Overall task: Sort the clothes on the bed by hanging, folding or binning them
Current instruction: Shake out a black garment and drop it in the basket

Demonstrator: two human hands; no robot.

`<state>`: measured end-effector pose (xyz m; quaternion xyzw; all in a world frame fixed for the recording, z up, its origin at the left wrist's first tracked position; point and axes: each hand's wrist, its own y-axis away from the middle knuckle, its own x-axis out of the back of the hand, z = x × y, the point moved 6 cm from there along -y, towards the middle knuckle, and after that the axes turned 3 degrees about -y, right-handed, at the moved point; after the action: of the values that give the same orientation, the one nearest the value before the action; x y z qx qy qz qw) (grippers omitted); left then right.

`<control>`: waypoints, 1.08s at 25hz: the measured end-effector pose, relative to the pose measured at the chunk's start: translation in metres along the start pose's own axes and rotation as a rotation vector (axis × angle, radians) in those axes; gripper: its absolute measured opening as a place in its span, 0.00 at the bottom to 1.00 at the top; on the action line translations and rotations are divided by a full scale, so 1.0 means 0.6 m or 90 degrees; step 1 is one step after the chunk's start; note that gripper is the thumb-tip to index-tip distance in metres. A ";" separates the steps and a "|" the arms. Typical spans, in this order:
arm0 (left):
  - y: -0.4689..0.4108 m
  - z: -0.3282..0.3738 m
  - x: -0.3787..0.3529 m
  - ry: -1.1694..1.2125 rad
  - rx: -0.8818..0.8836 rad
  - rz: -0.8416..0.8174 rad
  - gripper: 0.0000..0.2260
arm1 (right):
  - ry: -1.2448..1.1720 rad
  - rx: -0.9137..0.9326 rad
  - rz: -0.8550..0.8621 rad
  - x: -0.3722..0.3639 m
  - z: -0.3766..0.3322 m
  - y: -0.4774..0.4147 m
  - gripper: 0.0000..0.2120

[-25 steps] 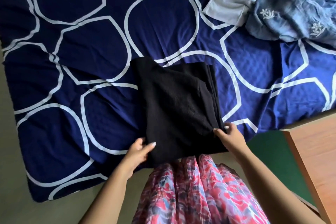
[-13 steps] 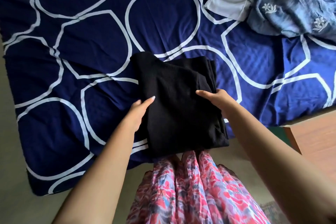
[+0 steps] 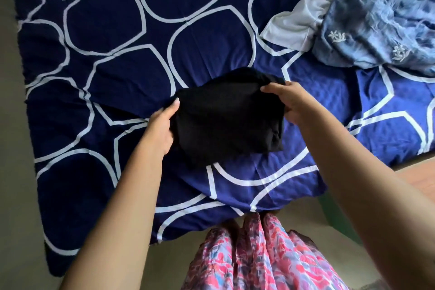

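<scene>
A folded black garment (image 3: 226, 120) lies in the middle of the bed (image 3: 106, 73), which has a navy cover with white ring outlines. My left hand (image 3: 162, 127) grips its left edge, thumb on top. My right hand (image 3: 292, 103) holds its far right corner, fingers curled around the fold. At the far right of the bed a crumpled light-blue embroidered garment (image 3: 381, 28) is heaped beside a white garment (image 3: 303, 16).
A wooden surface (image 3: 421, 176) and a green edge (image 3: 334, 214) show at the right, just past the bed's corner. Bare floor (image 3: 21, 219) runs along the left side. My pink patterned skirt (image 3: 259, 256) fills the bottom centre.
Both hands moved from the garment's near edge up its sides, and the near half has been folded over, so the black garment is now shorter. The view has tilted slightly.
</scene>
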<state>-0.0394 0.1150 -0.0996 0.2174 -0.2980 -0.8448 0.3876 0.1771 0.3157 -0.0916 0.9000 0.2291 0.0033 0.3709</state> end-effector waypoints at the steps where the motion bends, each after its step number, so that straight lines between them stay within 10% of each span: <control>1: -0.001 0.040 -0.010 0.001 -0.042 -0.004 0.20 | -0.017 0.066 -0.019 -0.012 -0.037 0.002 0.05; 8: 0.046 0.115 -0.024 -0.100 -0.259 -0.050 0.08 | -0.018 0.296 -0.052 -0.005 -0.085 0.022 0.16; 15: 0.048 -0.225 0.069 -0.378 0.065 -0.064 0.05 | 0.393 0.016 0.124 0.105 0.214 0.061 0.14; 22: 0.032 -0.187 0.067 -0.313 0.027 0.111 0.18 | 0.424 0.044 0.125 0.083 0.190 0.066 0.57; 27: 0.010 -0.171 0.029 -0.199 0.006 0.172 0.21 | 0.520 0.130 0.229 0.053 0.155 0.058 0.39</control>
<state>0.0146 0.0637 -0.1729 0.0436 -0.3850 -0.8070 0.4457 0.2364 0.2454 -0.1407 0.8825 0.1960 0.3992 0.1533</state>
